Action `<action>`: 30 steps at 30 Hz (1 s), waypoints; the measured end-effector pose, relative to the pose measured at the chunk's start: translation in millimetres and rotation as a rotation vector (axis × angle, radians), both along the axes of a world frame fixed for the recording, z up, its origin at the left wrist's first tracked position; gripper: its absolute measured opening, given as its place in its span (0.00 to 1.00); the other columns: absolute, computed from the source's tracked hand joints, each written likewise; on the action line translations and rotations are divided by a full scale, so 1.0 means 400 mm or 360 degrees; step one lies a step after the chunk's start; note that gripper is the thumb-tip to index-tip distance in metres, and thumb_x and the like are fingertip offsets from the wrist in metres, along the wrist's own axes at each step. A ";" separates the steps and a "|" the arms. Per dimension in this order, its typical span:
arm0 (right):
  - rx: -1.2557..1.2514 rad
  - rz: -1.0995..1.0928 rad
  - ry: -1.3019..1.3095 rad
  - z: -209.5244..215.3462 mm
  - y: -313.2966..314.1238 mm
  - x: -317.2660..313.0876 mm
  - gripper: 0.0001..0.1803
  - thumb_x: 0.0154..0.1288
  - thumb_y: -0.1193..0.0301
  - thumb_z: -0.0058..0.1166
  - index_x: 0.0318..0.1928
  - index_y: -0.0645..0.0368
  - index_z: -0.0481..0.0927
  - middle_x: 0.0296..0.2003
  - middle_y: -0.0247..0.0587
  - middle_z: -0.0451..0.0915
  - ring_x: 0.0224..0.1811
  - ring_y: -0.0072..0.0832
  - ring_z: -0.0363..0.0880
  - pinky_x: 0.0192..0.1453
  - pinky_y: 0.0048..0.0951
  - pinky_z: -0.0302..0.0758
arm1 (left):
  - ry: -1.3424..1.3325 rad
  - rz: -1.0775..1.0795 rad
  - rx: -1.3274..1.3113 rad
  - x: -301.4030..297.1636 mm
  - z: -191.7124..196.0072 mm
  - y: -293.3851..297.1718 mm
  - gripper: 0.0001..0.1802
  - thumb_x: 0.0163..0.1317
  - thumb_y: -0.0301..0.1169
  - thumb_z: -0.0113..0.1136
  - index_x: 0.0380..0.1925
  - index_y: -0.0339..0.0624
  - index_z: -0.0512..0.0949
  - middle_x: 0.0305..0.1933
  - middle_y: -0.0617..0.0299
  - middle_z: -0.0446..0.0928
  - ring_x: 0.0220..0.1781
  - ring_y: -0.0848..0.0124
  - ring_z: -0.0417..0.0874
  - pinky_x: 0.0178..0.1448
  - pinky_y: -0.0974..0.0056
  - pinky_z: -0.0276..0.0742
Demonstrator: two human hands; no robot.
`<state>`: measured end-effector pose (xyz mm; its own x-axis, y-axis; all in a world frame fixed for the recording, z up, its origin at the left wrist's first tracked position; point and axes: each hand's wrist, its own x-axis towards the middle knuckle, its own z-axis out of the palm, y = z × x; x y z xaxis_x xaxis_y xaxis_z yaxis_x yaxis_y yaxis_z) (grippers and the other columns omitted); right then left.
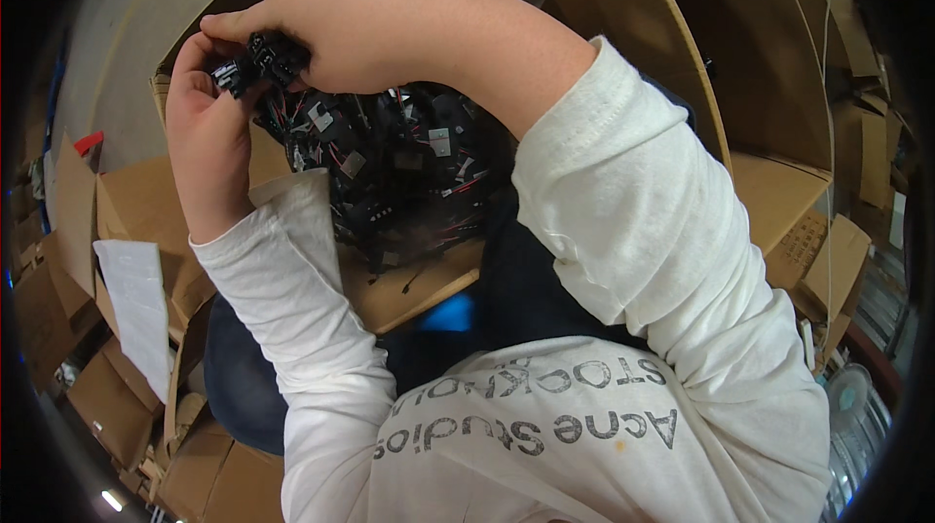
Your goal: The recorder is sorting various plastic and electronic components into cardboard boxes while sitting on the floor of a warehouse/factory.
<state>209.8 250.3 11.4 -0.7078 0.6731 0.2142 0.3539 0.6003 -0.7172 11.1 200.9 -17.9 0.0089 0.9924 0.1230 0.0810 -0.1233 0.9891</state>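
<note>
We have a knobby black plastic piece (276,57) at the far left, over the box's edge, with our left hand's (202,106) fingers bent in close on its left end and our right hand's (310,15) fingers closed on its right end, some tips hidden. It looks light and stiff, maybe easy to snap, so we should pinch its chunky body. Under our right arm lies a messy wire pile (409,168) in a cardboard box (429,295), with open floor (136,65) far left.
</note>
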 end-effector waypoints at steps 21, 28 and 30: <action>0.0685 -0.0957 0.0461 0.031 0.035 0.054 0.13 0.67 0.70 0.59 0.38 0.72 0.82 0.33 0.65 0.83 0.43 0.60 0.84 0.48 0.49 0.80 | 0.2145 -0.1020 -0.1476 -0.074 -0.837 -0.160 0.25 0.64 0.44 0.64 0.58 0.46 0.84 0.64 0.46 0.81 0.65 0.50 0.82 0.68 0.53 0.78; -0.0375 -0.0893 0.0830 0.039 0.049 0.136 0.16 0.74 0.68 0.54 0.41 0.73 0.81 0.35 0.60 0.85 0.43 0.53 0.86 0.48 0.43 0.79 | 0.1458 -0.0678 -0.0351 0.067 -0.803 -0.033 0.23 0.65 0.41 0.62 0.58 0.48 0.83 0.64 0.50 0.81 0.64 0.54 0.82 0.70 0.56 0.75; -0.0220 -0.1113 0.0548 0.213 -0.028 -0.054 0.15 0.73 0.69 0.55 0.41 0.73 0.81 0.35 0.61 0.85 0.44 0.53 0.86 0.48 0.43 0.79 | 0.1832 -0.0439 -0.0737 -0.296 -0.827 -0.002 0.22 0.66 0.40 0.61 0.58 0.48 0.82 0.64 0.51 0.81 0.64 0.55 0.82 0.70 0.56 0.75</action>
<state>188.4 239.3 96.8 -0.0201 0.9739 0.2261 0.3608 0.2180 -0.9068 -107.4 200.0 -348.5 0.0917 0.8885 -0.4496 0.9454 0.0641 0.3195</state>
